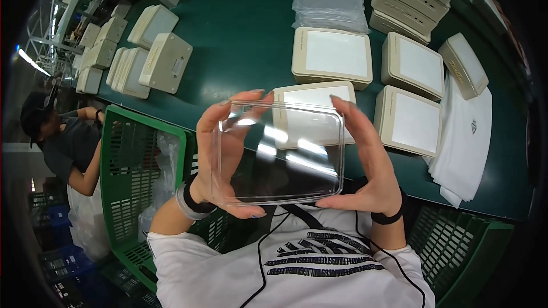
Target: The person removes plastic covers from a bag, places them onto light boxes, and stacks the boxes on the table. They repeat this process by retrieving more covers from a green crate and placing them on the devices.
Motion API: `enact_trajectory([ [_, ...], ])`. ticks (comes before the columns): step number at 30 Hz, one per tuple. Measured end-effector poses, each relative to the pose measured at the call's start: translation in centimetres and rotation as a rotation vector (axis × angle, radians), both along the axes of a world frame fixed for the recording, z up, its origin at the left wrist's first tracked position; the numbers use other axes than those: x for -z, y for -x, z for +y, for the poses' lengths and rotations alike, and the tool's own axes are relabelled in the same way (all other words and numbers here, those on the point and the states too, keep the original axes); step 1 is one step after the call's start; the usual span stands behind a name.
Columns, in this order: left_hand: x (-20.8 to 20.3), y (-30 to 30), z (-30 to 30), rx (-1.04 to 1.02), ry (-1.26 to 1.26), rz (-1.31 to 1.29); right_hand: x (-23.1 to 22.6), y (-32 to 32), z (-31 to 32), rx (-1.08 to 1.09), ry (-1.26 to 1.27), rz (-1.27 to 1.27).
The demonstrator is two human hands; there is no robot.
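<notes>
A clear, rounded-corner plastic cover (279,179) is held up in front of me between both hands, with ceiling lights reflected across it. My left hand (206,142) is closed around its left side, fingers at the upper edge and thumb along the bottom. Gripping the right side, my right hand (377,177) has a fingertip near the top corner and the thumb at the lower corner. Directly beyond the cover lies a beige box with a white top panel (319,92), partly seen through the plastic.
More beige boxes (332,56) sit on the green table (240,34), beside stacked plastic-wrapped sheets (330,0). White cloths (465,131) hang over the right edge. Green crates (123,159) flank me. At left, a person (68,142) works near further beige units (165,63).
</notes>
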State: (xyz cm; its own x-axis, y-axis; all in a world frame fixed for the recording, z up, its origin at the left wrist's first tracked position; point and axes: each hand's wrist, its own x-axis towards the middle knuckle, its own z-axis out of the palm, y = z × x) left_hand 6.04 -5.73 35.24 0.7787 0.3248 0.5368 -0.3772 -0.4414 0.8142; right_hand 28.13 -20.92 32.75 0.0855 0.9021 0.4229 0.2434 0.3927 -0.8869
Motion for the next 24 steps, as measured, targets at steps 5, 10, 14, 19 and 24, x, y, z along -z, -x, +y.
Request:
enact_trajectory([
  [5, 0.3, 0.4, -0.4, -0.280, 0.183, -0.010, 0.3, -1.3, -0.6, 0.149, -0.100, -0.064],
  [10, -1.4, 1.4, -1.0, -0.183, 0.809, 0.056, 0.4, -2.6, -0.9, 0.231, -0.179, -0.131],
  [14, -2.8, 1.1, -1.5, -0.330, 0.021, 0.269, -0.5, -3.1, -1.5, 0.315, -0.132, -0.237],
  [19, -4.1, 0.9, -2.4, -0.466, -1.042, 0.522, -0.9, -2.7, -1.6, 0.343, -0.156, -0.380],
  [24, -4.1, 0.6, -2.7, -0.236, -0.789, 0.623, -0.6, -1.9, -1.8, 0.342, -0.188, -0.432],
])
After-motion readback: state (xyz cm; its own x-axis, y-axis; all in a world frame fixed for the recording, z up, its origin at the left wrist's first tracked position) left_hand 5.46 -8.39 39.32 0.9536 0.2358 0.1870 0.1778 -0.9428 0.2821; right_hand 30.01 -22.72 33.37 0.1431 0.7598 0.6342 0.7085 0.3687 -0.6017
